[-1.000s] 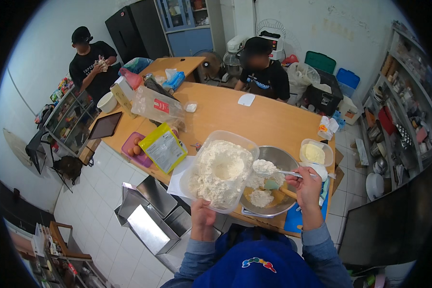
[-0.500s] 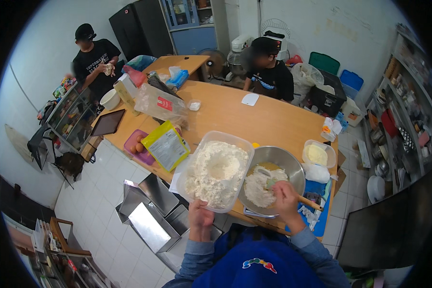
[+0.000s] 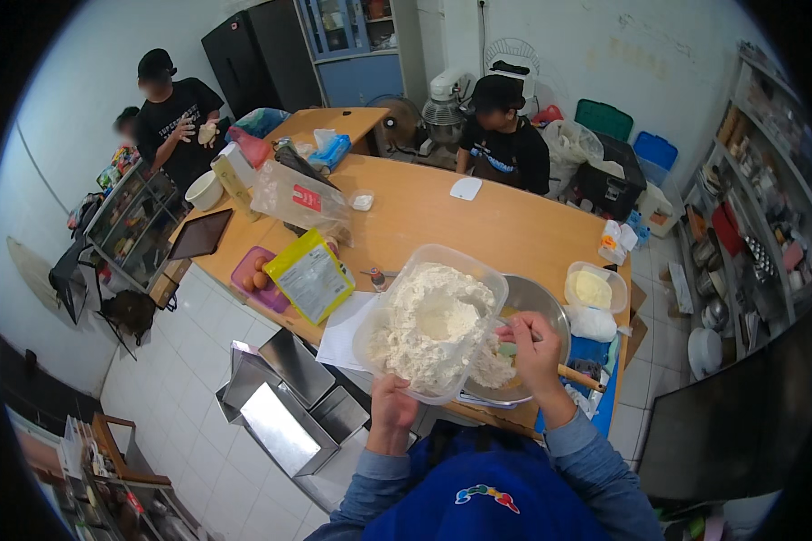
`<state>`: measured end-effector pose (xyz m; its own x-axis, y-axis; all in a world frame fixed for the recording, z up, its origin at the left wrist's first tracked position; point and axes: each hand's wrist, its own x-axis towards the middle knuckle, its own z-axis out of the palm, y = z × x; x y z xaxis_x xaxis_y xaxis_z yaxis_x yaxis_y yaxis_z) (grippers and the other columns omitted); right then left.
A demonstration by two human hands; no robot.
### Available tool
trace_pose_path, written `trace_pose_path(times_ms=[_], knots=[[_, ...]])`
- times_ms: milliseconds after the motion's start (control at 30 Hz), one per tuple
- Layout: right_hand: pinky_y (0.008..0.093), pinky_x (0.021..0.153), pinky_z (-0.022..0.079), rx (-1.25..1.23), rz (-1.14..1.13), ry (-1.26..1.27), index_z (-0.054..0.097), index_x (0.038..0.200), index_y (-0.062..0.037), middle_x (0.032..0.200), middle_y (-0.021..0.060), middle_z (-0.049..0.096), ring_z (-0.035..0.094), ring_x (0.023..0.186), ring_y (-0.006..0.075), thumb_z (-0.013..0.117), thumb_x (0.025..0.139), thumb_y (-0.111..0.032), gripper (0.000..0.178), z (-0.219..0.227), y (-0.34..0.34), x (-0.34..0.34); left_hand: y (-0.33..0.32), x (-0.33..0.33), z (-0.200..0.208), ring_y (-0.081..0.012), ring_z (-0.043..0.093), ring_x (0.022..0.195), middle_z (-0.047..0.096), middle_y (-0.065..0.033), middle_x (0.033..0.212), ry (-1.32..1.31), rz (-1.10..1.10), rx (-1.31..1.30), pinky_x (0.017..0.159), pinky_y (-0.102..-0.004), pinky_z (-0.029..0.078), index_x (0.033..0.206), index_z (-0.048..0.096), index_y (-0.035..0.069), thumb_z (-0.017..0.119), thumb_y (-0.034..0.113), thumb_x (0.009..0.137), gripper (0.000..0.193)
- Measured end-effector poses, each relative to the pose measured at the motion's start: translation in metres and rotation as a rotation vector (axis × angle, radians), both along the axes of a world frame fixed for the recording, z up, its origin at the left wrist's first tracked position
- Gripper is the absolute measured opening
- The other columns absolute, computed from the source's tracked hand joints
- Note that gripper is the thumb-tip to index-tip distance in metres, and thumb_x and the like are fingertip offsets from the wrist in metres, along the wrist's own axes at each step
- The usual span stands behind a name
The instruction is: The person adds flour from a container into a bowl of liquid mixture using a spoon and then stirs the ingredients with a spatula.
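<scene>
My left hand point(image 3: 393, 406) grips the near edge of a clear plastic container point(image 3: 362, 341), which is tilted and heaped with white flour point(image 3: 442, 316) that has a hollow in its middle. The container's right side overlaps a steel mixing bowl point(image 3: 550, 307) with flour in it. Over the bowl, the closed fingers of my right hand point(image 3: 537, 352) hold a small utensil with a pale green part point(image 3: 507, 348); its working end is mostly hidden, so its kind is unclear. A wooden handle point(image 3: 582, 377) sticks out from the bowl's right side, beneath my right wrist.
Right of the bowl sits a tub of pale yellow stuff point(image 3: 594, 288). Leftward lie a yellow pouch point(image 3: 311, 275), eggs point(image 3: 260, 273) on a purple tray and a small bottle point(image 3: 377, 279). Metal loaf tins point(image 3: 289, 419) stand below the table edge. Two people point(image 3: 185, 126) are across the table.
My left hand has brought the flour container rightward, so it now covers the bowl's left part. My right hand has lifted slightly toward the container's edge. The standing person's hands have parted.
</scene>
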<state>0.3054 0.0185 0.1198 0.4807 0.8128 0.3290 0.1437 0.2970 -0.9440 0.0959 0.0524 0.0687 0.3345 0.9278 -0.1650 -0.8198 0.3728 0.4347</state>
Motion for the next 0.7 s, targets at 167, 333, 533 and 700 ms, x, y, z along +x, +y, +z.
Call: trace_pose_path(times_ms=[167,333,533,700], knots=[[0.0263,0.058,0.053,-0.165,0.121,0.275,0.052,0.083,0.0055,0.074,0.0132,0.058,0.062,0.066,0.0195,0.047,0.086,-0.008,0.015,-0.001,-0.006,-0.016,-0.002,0.005,-0.001,-0.032,0.041,0.115,0.04,-0.0172,0.125,-0.002,-0.035,0.014,0.097,-0.0442,0.035,0.128,0.025,-0.001,0.04,-0.005,0.058,0.072],[0.0262,0.054,0.053,-0.23,0.114,0.521,0.052,0.08,0.0055,0.074,0.0149,0.058,0.063,0.063,0.0224,0.048,0.084,-0.007,0.013,0.002,-0.003,-0.017,-0.001,0.006,-0.005,-0.032,0.041,0.116,0.04,-0.0167,0.125,-0.016,-0.05,-0.007,0.097,-0.0439,0.036,0.128,0.026,0.0,0.04,-0.006,0.057,0.073],[0.0258,0.053,0.052,-0.218,0.052,0.635,0.05,0.081,0.0027,0.074,0.0134,0.057,0.062,0.062,0.0233,0.049,0.084,-0.009,0.012,0.005,-0.002,-0.008,0.001,0.007,-0.008,-0.0317,0.041,0.116,0.04,-0.0164,0.125,-0.025,-0.075,0.001,0.097,-0.0439,0.035,0.128,0.026,0.001,0.04,-0.007,0.057,0.073],[0.0255,0.053,0.051,-0.141,0.001,0.637,0.05,0.08,0.0017,0.076,0.0126,0.057,0.062,0.063,0.0229,0.05,0.083,-0.009,0.011,0.02,-0.003,0.002,0.0,0.01,0.001,-0.0323,0.041,0.116,0.041,-0.0165,0.124,-0.016,-0.051,0.025,0.097,-0.0439,0.035,0.128,0.026,0.0,0.04,-0.006,0.057,0.073]])
